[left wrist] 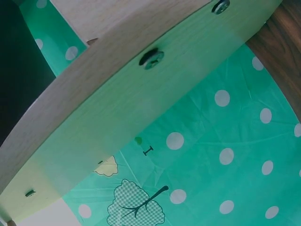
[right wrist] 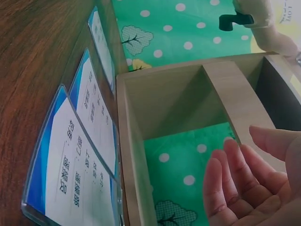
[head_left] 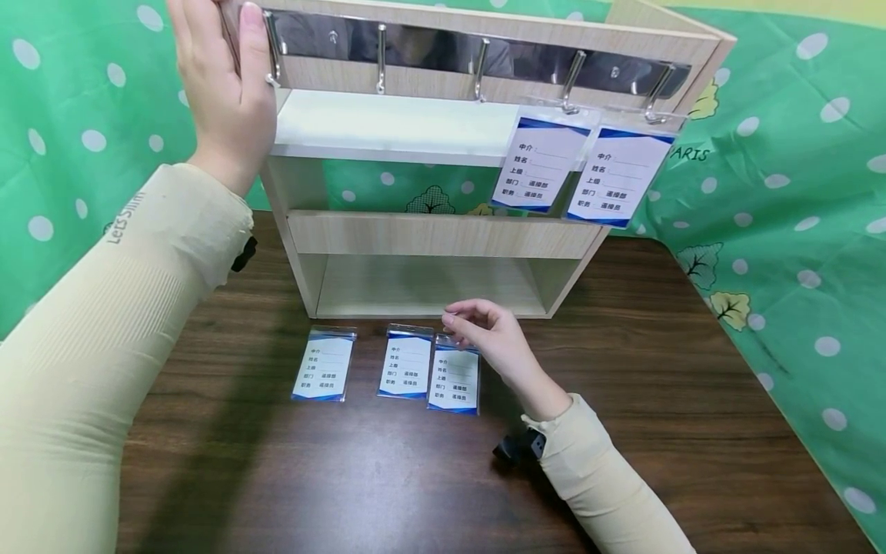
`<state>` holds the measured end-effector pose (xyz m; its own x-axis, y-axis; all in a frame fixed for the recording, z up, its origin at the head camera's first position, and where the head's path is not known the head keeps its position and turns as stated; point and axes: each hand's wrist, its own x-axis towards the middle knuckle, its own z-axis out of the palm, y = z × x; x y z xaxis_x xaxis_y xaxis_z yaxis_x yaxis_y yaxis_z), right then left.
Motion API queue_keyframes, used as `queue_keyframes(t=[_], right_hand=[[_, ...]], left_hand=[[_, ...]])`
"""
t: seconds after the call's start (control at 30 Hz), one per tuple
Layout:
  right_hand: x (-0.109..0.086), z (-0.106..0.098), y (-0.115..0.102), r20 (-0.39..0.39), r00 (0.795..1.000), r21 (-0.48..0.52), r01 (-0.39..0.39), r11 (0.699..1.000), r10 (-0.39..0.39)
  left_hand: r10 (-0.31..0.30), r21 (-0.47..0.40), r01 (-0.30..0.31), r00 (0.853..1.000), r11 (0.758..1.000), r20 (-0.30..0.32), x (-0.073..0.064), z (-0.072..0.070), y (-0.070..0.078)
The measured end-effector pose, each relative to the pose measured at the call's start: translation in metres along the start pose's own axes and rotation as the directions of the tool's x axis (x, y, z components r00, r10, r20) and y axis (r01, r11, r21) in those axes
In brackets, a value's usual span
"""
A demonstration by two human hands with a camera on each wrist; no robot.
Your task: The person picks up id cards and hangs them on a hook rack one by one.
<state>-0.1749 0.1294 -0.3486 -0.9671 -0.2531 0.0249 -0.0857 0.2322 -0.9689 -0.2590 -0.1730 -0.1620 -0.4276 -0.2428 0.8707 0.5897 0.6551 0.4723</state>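
My left hand [head_left: 231, 100] rests against the upper left side of a light wooden shelf unit [head_left: 443, 235]. Its fingers lie straight along the outside, and the thumb is at the front edge beside the leftmost hook. Loosely bent, with nothing between its fingers, my right hand [head_left: 494, 338] hovers over the top end of the rightmost badge [head_left: 453, 375] on the table. Another clear-sleeved badge [head_left: 404, 363] lies beside that one, and a third badge [head_left: 324, 365] lies farther left. In the right wrist view, the right hand [right wrist: 251, 183] shows thumb and fingertips apart.
A shiny metal hook strip [head_left: 429, 50] runs along the unit's top front. Two badges hang from its two rightmost hooks, the outer badge [head_left: 619, 175] next to the inner badge [head_left: 541, 163]. The unit stands on a dark wooden table [head_left: 388, 477], before a green dotted cloth [head_left: 782, 185].
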Motion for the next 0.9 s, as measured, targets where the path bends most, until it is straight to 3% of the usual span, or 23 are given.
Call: queue_keyframes(t=[0.2, 0.73, 0.9], right_hand=[[0.000, -0.004, 0.007, -0.012, 1.000, 0.013, -0.020, 1.000, 0.020], [0.012, -0.018, 0.030, -0.051, 0.993, -0.184, -0.117, 0.976, 0.109], [0.015, -0.023, 0.040, -0.044, 0.990, -0.187, -0.143, 0.972, 0.137]], left_hand=[[0.000, -0.005, 0.000, 1.000, 1.000, 0.003, 0.000, 0.001, 0.002], [-0.042, -0.017, 0.042, 0.999, 0.999, -0.001, -0.002, -0.001, 0.008], [-0.035, -0.009, 0.035, 0.999, 0.999, -0.002, -0.002, 0.000, 0.007]])
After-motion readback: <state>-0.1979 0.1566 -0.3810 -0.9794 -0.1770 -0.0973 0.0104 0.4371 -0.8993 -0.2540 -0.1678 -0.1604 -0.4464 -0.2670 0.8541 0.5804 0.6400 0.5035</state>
